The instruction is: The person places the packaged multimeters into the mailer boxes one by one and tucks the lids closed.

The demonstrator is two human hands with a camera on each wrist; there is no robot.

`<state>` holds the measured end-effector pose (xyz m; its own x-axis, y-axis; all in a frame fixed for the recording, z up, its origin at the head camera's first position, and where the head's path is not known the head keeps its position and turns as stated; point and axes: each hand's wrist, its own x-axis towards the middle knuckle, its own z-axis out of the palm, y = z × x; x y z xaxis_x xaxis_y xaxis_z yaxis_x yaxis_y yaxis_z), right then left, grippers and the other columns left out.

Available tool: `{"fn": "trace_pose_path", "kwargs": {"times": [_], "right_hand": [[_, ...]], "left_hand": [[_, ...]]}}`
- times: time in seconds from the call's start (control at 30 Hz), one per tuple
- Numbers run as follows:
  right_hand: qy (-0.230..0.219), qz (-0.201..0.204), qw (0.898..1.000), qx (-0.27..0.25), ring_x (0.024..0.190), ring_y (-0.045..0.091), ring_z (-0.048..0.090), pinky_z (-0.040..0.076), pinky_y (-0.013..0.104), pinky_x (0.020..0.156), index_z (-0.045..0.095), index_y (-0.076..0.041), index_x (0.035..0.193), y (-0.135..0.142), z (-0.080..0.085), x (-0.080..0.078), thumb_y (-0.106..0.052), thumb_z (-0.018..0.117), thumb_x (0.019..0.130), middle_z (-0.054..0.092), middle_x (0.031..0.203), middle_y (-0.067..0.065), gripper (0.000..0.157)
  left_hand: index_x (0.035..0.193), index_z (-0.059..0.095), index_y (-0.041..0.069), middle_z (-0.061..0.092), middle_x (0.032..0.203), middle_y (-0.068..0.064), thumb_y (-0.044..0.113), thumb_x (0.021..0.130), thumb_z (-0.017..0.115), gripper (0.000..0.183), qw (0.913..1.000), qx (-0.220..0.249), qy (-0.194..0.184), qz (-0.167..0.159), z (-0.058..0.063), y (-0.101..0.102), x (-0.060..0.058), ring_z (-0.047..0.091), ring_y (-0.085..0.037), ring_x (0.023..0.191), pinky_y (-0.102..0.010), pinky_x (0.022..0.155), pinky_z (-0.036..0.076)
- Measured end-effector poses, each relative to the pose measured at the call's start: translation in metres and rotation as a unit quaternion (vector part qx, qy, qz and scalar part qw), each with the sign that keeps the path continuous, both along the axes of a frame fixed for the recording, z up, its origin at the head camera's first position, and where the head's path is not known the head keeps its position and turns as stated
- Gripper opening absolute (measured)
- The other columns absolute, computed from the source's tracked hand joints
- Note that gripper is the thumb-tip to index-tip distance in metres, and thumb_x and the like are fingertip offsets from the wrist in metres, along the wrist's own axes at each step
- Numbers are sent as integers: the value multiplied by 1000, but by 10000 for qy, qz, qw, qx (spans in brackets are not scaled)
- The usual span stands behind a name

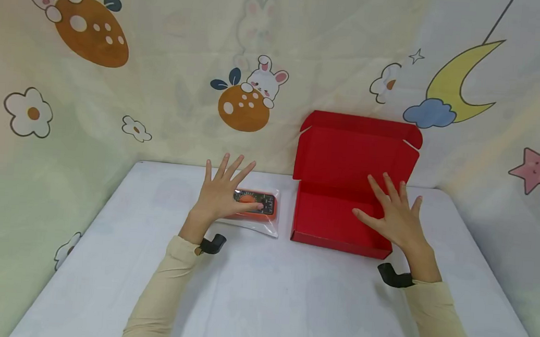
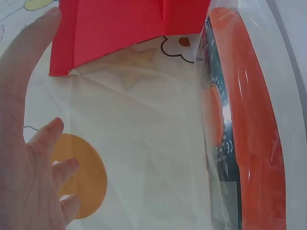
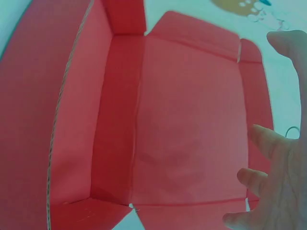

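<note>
My left hand [image 1: 221, 194] is spread wide over an orange and black multimeter [image 1: 267, 204] in a clear plastic bag [image 1: 269, 229]. The hand overlaps the left part of the meter in the head view. In the left wrist view the bagged multimeter [image 2: 259, 134] runs down the right side, apart from the fingers. On the right, my right hand [image 1: 395, 219] has its fingers spread over an opened red cardboard box [image 1: 332, 220]. The box lid stands up at the back, and nothing shows inside the part in view. Neither hand holds anything.
Both things lie on a table with a white cover [image 1: 261, 293]. A cloth backdrop [image 1: 177, 78] with printed rabbits, flowers and a moon hangs close behind the table's far edge. Black wrist mounts [image 1: 213, 244] sit on both forearms.
</note>
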<state>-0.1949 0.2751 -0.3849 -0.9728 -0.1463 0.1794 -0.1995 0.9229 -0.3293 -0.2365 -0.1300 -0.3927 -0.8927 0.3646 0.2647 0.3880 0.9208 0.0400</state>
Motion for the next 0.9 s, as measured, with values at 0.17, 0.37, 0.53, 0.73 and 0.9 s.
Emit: {"fn": "trace_pose_path", "kwargs": {"times": [0.17,0.37,0.53,0.73,0.9], "right_hand": [[236,90,9996,-155,139,49,5,3,76,100,14,-29,150,1,0,2,-56,59,81,9,156,13,87],[471,186,9979,-408,137,47,16,15,75,99,18,-24,149,7,-6,6,-42,65,81,17,154,16,85],[209,213,9959,-857,136,45,18,20,76,95,16,-24,150,12,-14,9,-37,64,83,16,154,15,83],[-342,216,9844,-1714,138,43,14,22,77,91,13,-25,150,18,-27,13,-35,59,87,10,156,13,78],[-463,287,9741,-2196,137,41,15,25,75,93,14,-23,150,22,-38,15,-33,60,88,11,155,13,78]], "left_hand": [[148,4,39,7,158,1,83,67,48,102,9999,-88,-72,18,-3,-1,0,0,-31,144,-63,110,-4],[149,7,38,13,157,1,81,65,53,105,9990,207,291,-286,-11,-6,-2,2,-30,144,-63,110,-2],[149,12,35,14,156,2,77,65,59,105,9954,498,36,-812,-20,-12,-4,3,-28,145,-61,112,3],[148,15,35,15,156,1,78,65,59,103,9908,734,-581,-978,-33,-19,-2,7,-30,144,-60,112,6],[148,17,34,19,155,-1,75,67,60,101,9870,932,-807,-1027,-42,-23,-5,10,-31,143,-59,113,7]]}}
